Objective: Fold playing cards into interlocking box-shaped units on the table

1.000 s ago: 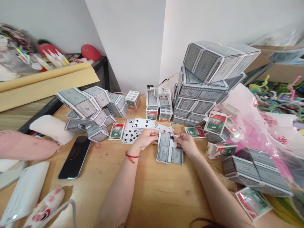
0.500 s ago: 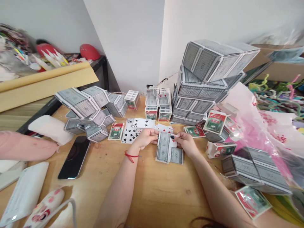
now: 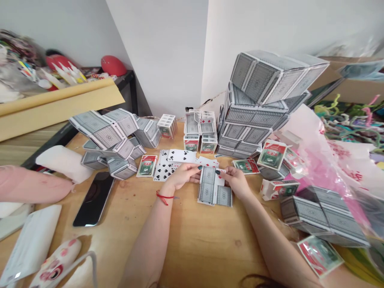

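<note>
Playing cards (image 3: 207, 186), joined or laid together, sit in the middle of the clock, over the wooden surface (image 3: 204, 248). From where I watch, I can't tell if their bottom edge rests on the wood.

My left arm reaches up from 7 o'clock, with a red string (image 3: 165, 197) around the wrist. My left hand (image 3: 187, 175) bends in at the cards' 11 o'clock corner. Its thumb is near the top corner, and the other fingers curl beneath. My right arm slants in from 5 o'clock. My right hand (image 3: 235, 179) pinches the cards at 1 o'clock, its thumb on a white part beside a red diamond.

The longest patterned piece points from 12 to 6 o'clock, leaning only a tiny bit. A shorter patterned piece sits next to it at about 4 o'clock, and its long side runs nearly the same way.

Face-up cards (image 3: 177, 156) lie near at 10 o'clock. A red and green box (image 3: 246, 167) is at 2 o'clock, near my right hand. The tall card tower (image 3: 255, 116) stands at 1 o'clock. A black phone (image 3: 94, 200) lies well apart at 9 o'clock.
</note>
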Tool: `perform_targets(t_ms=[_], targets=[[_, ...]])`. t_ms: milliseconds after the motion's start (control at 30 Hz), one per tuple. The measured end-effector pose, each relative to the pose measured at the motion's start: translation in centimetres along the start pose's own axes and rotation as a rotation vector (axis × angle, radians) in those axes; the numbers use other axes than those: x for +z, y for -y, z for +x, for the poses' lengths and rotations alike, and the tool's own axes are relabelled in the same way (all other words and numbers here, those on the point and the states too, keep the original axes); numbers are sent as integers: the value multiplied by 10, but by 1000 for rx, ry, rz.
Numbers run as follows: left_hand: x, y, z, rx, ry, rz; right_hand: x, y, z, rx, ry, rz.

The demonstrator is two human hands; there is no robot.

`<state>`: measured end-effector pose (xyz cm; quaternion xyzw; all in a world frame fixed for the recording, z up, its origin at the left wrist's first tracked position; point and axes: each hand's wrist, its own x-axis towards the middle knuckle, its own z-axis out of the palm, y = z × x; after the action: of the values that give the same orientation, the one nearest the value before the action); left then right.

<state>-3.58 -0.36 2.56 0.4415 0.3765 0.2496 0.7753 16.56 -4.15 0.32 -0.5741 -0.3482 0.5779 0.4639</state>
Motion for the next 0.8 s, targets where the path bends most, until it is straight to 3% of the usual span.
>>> perform_targets(t_ms=[167,333,400,567,800], targets=[[5,4,3,39,-18,72,-2,4,-2,7,29,12],[3,5,4,63,-83,71,-16,15,-8,153,411,225],[2,3,3,64,-87,66,-20,16,-10,177,467,252],[3,2,2,53,-99,60,-16,9,-8,216,462,300],[16,4,5,49,-72,14,1,7,-8,155,504,306]])
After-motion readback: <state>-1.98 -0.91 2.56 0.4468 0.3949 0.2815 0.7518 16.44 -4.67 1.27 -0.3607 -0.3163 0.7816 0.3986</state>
